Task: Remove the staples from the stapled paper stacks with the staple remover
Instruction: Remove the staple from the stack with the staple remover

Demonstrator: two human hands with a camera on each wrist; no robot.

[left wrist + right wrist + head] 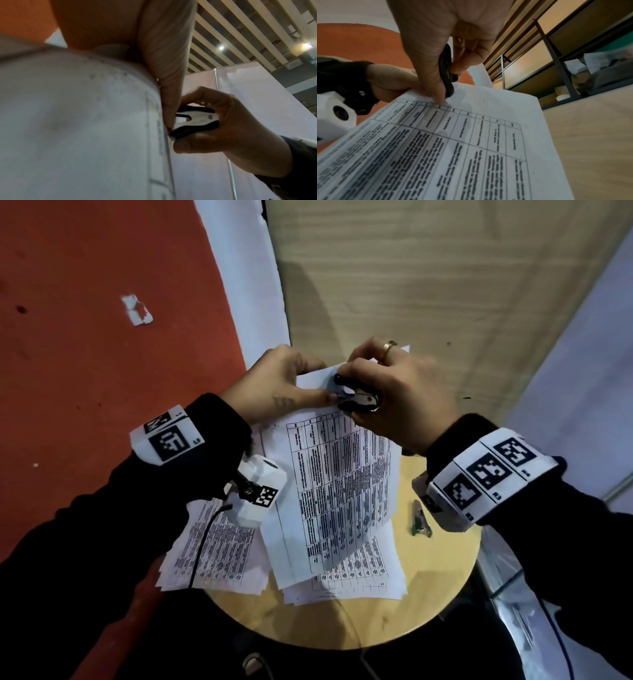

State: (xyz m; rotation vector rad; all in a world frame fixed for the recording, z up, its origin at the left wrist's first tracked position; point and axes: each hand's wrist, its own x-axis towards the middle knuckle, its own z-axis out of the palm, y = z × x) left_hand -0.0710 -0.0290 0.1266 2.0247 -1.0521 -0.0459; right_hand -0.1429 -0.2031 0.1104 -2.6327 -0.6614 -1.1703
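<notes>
Two hands meet at the far corner of the stapled sheets (339,474), which I see held up off the round table (442,570). My left hand (277,385) pinches that corner, thumb on top and the other fingers tucked under the paper. My right hand (397,395) grips the staple remover (359,398) between thumb and fingers, its claws pressed against the top margin just beside the left thumb (the staple itself is too small for me to make out). More printed sheets (212,546) lie spread on the table beneath, and a small green object (420,520) rests near the right wrist.
</notes>
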